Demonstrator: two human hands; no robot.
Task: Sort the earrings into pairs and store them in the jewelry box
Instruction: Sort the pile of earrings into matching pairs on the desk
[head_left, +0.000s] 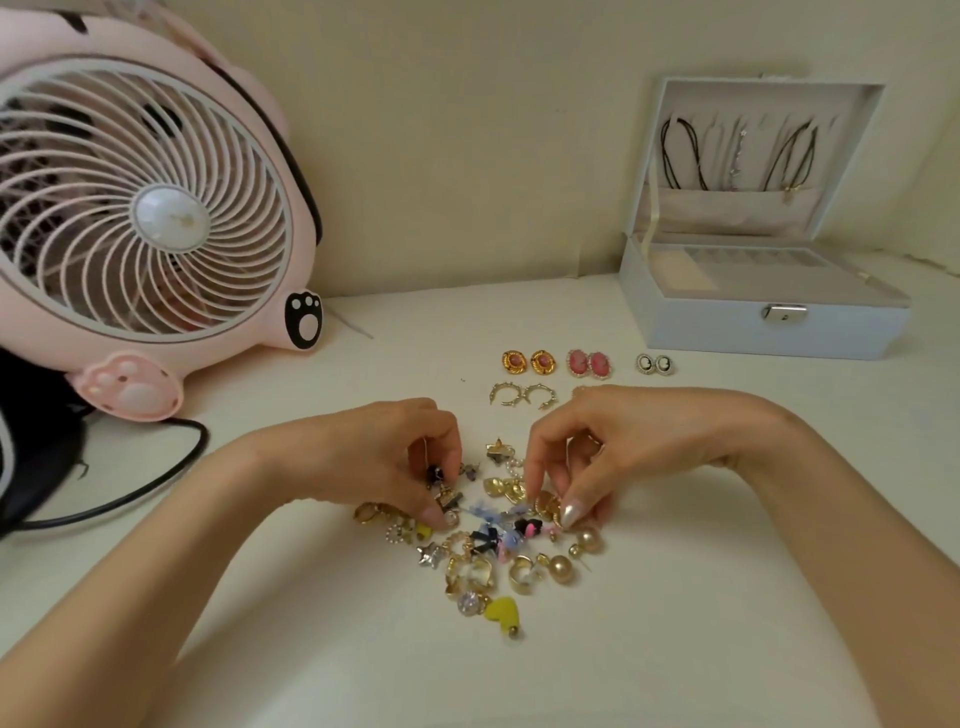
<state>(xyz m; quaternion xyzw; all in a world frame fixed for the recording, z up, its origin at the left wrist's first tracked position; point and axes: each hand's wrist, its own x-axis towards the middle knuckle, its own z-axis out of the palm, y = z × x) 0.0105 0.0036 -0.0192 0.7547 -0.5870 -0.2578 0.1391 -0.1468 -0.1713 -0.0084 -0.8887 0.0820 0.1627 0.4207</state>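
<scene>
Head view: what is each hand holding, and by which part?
The right hand pinches a round gold earring by its edge; left hand pinches a dark earring, hold point hidden.

Single head-worn wide-angle view, looking forward and down. Close over the worktop (675, 597); far edge meets the wall (467, 130).

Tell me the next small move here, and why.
Probably lift the round ribbed gold earring that the right hand pinches clear of the mixed earring pile toward the gold crescent hoops; sorted pairs lie there, while the left hand pinches a dark beaded earring.
</scene>
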